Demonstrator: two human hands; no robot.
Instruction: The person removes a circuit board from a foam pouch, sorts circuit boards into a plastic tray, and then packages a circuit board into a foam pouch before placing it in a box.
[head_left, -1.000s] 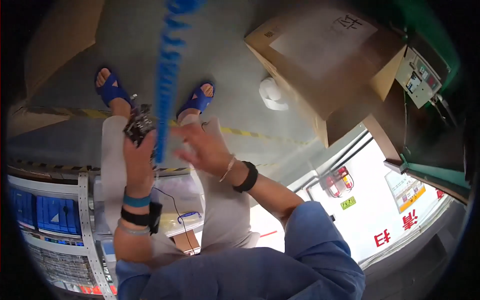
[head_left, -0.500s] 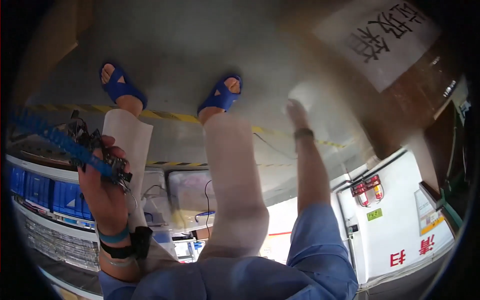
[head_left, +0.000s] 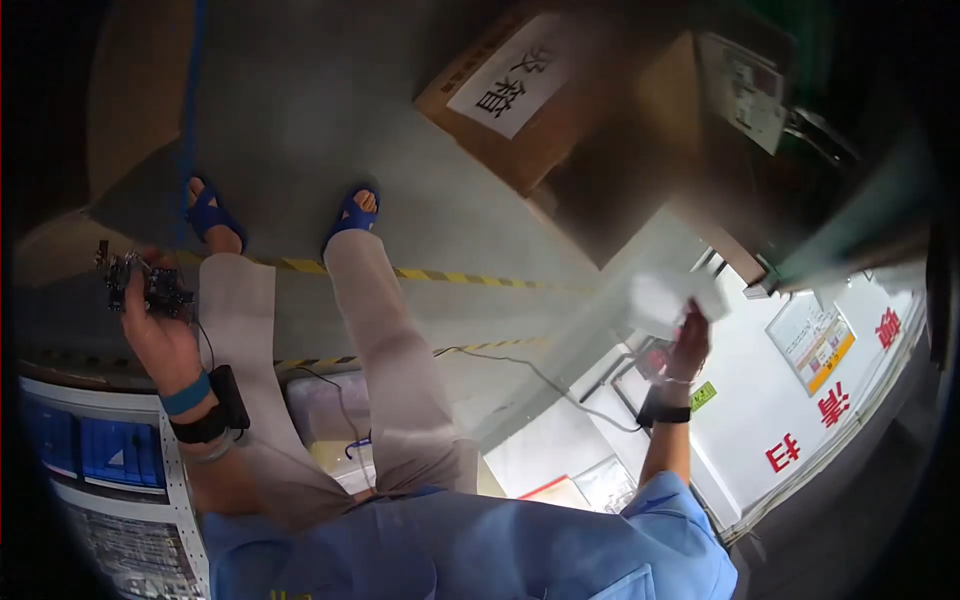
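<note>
My left hand [head_left: 160, 335] is wrapped round a small black assembly of metal or electronic parts [head_left: 150, 288]; its exact kind I cannot make out. A blue band and a black strap with a black block [head_left: 230, 397] circle that wrist. On the right, my right hand [head_left: 688, 345] is raised with its fingers closed at the edge of a pale, white thing [head_left: 665, 300], smeared by motion; it looks thin, like a sheet or bag. A black band is round the right wrist. The right hand is below an open cardboard box [head_left: 560, 165].
The box bears a white paper label [head_left: 505, 80]. Brown cardboard [head_left: 130, 100] and a blue cord [head_left: 190, 90] are at upper left. Shelves with blue bins [head_left: 120, 450] stand lower left. Yellow-black tape [head_left: 440, 275] and a dark cable [head_left: 540, 372] cross the floor. A white wall panel [head_left: 740, 440] is right.
My right hand has swung right and nearer me with the white thing. My left hand has shifted left, still holding the black assembly. The view has turned, showing more of the box.
</note>
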